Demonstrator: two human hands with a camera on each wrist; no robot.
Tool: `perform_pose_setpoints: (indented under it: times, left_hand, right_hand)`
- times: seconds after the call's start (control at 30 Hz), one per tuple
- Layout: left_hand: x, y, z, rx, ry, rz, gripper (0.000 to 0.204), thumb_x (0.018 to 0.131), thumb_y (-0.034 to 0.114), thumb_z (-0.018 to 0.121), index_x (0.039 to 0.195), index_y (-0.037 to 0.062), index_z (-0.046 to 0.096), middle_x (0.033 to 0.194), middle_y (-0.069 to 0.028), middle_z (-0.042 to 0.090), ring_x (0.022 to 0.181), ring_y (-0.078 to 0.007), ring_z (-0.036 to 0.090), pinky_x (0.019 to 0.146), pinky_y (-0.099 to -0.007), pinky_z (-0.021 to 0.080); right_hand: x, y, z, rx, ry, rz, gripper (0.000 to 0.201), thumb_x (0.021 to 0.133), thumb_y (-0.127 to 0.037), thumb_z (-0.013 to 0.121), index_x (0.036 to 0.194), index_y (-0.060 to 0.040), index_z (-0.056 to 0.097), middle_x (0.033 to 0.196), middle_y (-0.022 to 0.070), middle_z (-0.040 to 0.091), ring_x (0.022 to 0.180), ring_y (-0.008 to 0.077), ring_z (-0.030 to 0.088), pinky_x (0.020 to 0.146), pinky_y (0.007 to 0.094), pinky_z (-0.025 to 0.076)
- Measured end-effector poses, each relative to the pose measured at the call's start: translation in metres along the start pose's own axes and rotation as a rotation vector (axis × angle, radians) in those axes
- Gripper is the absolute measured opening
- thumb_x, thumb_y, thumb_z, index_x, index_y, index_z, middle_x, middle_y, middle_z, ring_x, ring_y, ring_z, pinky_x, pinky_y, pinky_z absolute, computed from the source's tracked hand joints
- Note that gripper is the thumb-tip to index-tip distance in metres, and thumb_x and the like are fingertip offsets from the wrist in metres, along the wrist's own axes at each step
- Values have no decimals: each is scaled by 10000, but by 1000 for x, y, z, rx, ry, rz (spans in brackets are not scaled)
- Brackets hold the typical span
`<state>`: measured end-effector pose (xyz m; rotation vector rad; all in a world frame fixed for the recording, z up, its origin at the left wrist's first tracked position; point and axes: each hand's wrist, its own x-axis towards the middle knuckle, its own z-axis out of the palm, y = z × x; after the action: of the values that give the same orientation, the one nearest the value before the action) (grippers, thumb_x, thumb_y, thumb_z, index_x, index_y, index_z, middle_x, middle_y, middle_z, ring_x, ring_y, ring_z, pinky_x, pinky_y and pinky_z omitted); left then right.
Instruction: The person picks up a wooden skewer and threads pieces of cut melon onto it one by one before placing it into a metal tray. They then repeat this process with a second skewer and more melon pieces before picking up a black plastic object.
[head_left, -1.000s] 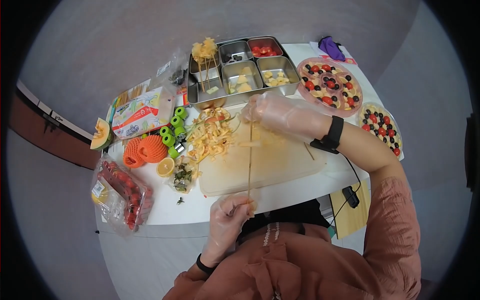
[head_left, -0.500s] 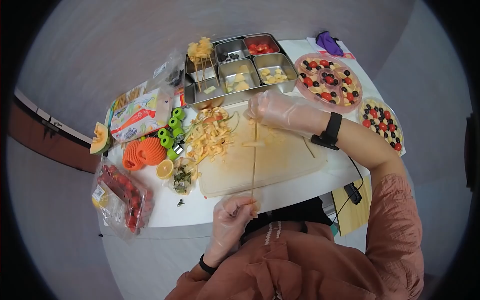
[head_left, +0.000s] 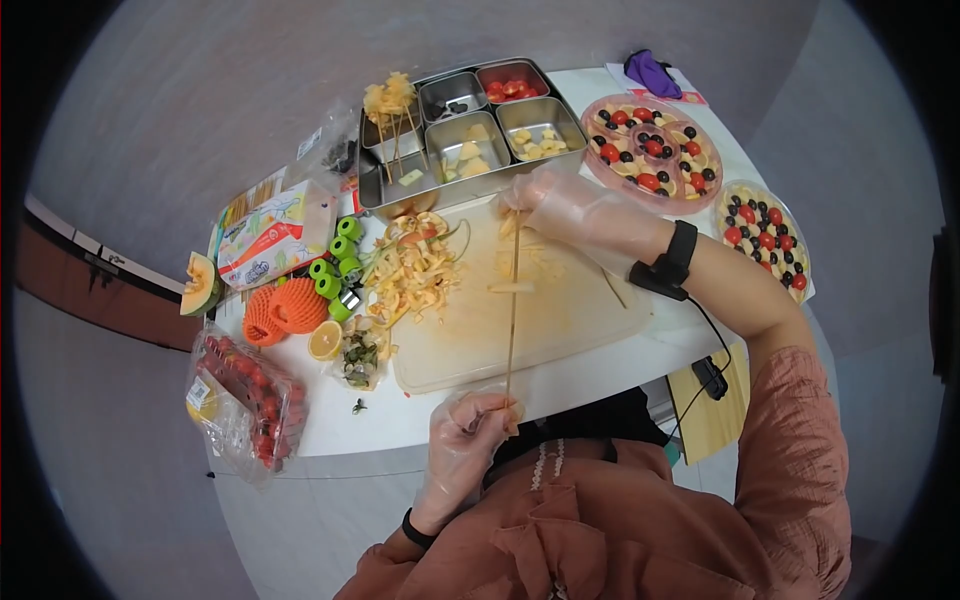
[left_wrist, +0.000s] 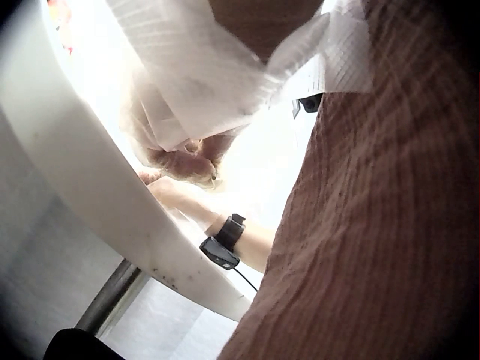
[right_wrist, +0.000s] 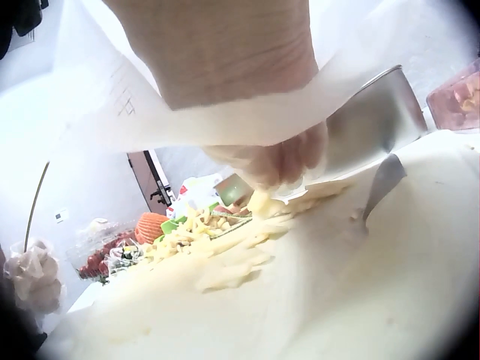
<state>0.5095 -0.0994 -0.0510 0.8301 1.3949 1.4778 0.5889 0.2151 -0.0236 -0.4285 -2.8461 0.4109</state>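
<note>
Both hands wear clear plastic gloves. A long wooden skewer (head_left: 513, 335) runs between them over the cutting board (head_left: 450, 362), with a thin pale slice of fruit (head_left: 500, 288) across its middle. Near the table's front edge my left hand (head_left: 468, 428) grips the lower end, thumb and index finger together. At the far end my right hand (head_left: 560, 203) bends over the board and pinches the skewer beside a yellowish fruit piece (head_left: 509, 228). In the right wrist view a pale chunk of fruit (right_wrist: 264, 204) shows under the fingertips. The glove hides much of the left fingers in the left wrist view.
Fruit peelings (head_left: 415, 268) heap on the board's left. Behind stands a steel tray (head_left: 400, 197) with tubs of cut fruit and fruit skewers. Fruit platters (head_left: 652, 150) sit back right. Boxed tomatoes (head_left: 245, 395), green cutters (head_left: 340, 260) and foam nets (head_left: 298, 305) lie left.
The skewer and both hands have shifted slightly right in the head view, while the tray and table things drift left. Both hands keep their hold.
</note>
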Motion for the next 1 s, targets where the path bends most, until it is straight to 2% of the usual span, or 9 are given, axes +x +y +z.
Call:
perform_pose_setpoints:
  times: [0.13, 0.17, 0.23, 0.27, 0.33, 0.43, 0.63, 0.87, 1.0]
  left_hand:
    - [0, 1, 1, -4, -8, -14, 132, 868, -97, 575, 960, -34, 646, 834, -88, 640, 707, -133, 605, 632, -249, 491]
    - [1, 1, 1, -4, -8, -14, 132, 868, -97, 575, 960, -34, 646, 834, -88, 640, 707, -133, 605, 632, -249, 491]
    - [2, 3, 1, 5, -21, -11, 134, 869, -95, 570, 958, -32, 646, 838, -90, 643, 712, -132, 607, 632, -249, 490]
    - [3, 3, 1, 4, -19, -10, 134, 869, -95, 570, 958, -32, 646, 838, -90, 643, 712, -132, 607, 632, -249, 490]
    - [4, 2, 1, -31, -37, -31, 139, 867, -95, 564, 961, -31, 644, 841, -95, 647, 711, -131, 608, 631, -247, 488]
    - [6, 4, 2, 11, -58, -23, 147, 863, -96, 558, 965, -30, 641, 845, -101, 652, 706, -131, 608, 630, -243, 486]
    - [9, -1, 2, 76, -70, 23, 144, 862, -93, 557, 962, -28, 638, 839, -100, 655, 691, -128, 605, 608, -242, 482]
    - [9, 1, 4, 75, -79, 4, 144, 866, -89, 557, 970, -29, 636, 838, -102, 656, 691, -128, 603, 603, -246, 480]
    - [7, 1, 4, 57, -70, -28, 132, 878, -78, 565, 977, -29, 638, 844, -100, 657, 700, -128, 602, 615, -247, 479]
  right_hand:
    - [-8, -10, -15, 244, 22, 210, 202, 842, -76, 592, 1014, -39, 692, 939, 137, 690, 844, 268, 660, 762, 338, 505]
    - [-11, -14, -20, 244, 22, 211, 202, 842, -76, 592, 1014, -39, 692, 939, 137, 690, 844, 268, 660, 762, 338, 505]
    - [-14, -20, -29, 416, 65, 356, 186, 860, -87, 599, 1006, -12, 687, 915, 105, 696, 814, 185, 661, 747, 302, 506]
    - [-15, -17, -31, 416, 63, 354, 186, 860, -87, 599, 1006, -12, 687, 915, 105, 696, 814, 185, 661, 747, 302, 506]
    - [-18, -15, -38, 770, 83, 413, 193, 884, -114, 616, 1013, 18, 676, 906, 70, 690, 807, 118, 656, 741, 255, 506]
    - [-28, -34, -57, 935, 163, 462, 222, 895, -125, 622, 1038, 40, 662, 900, 53, 677, 815, 94, 652, 752, 222, 505]
    - [-44, -56, -66, 1050, 272, 363, 241, 903, -129, 626, 1077, 34, 661, 903, 58, 692, 811, 93, 659, 764, 220, 513]
    - [-48, -63, -63, 1020, 320, 394, 241, 907, -95, 624, 1108, 35, 653, 926, 66, 695, 820, 101, 670, 765, 215, 520]
    - [-50, -62, -56, 965, 418, 315, 221, 908, -81, 593, 1078, 47, 651, 897, 65, 688, 804, 108, 670, 742, 238, 523]
